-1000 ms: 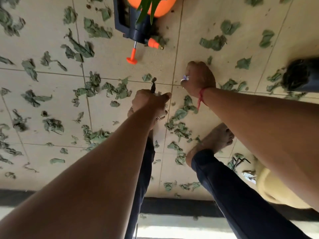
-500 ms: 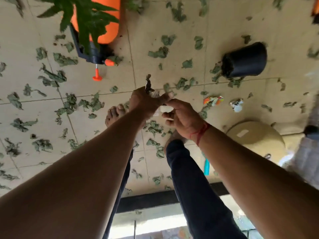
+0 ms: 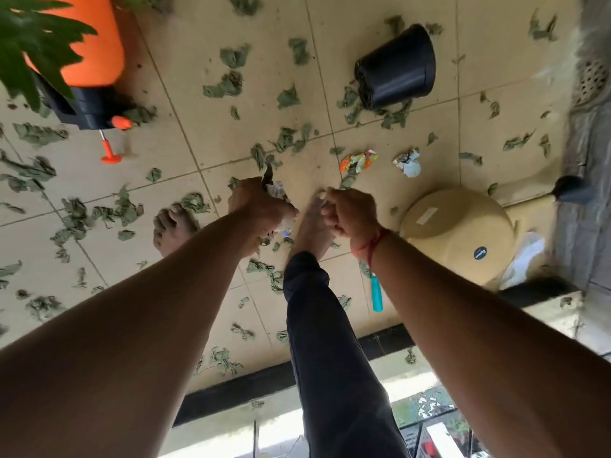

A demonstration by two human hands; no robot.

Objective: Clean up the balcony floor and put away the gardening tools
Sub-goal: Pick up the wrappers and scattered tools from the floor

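My left hand point(image 3: 261, 206) grips a bunch of crumpled litter point(image 3: 277, 190): whitish paper scraps and a dark dried leaf sticking out at the far side. My right hand point(image 3: 350, 211) is close beside it, fingers curled into a fist; nothing clearly shows inside it. Dried green leaves point(image 3: 228, 85) lie scattered over the beige tiled floor point(image 3: 205, 133). A colourful wrapper point(image 3: 358, 160) and a white crumpled scrap point(image 3: 408, 163) lie just beyond my hands. A teal tool handle point(image 3: 377, 294) shows under my right forearm.
An orange and black pressure sprayer point(image 3: 79, 61) stands at far left under plant leaves. A black pot point(image 3: 396, 67) lies tipped on its side. A beige plastic tub point(image 3: 459, 233) sits to the right, a floor drain point(image 3: 591, 81) beyond it. My bare feet stand below my hands.
The view swung to the right and nearer the floor. My right hand came from the floor to my left hand, and the white scrap it carried now sits in my left hand's bunch.
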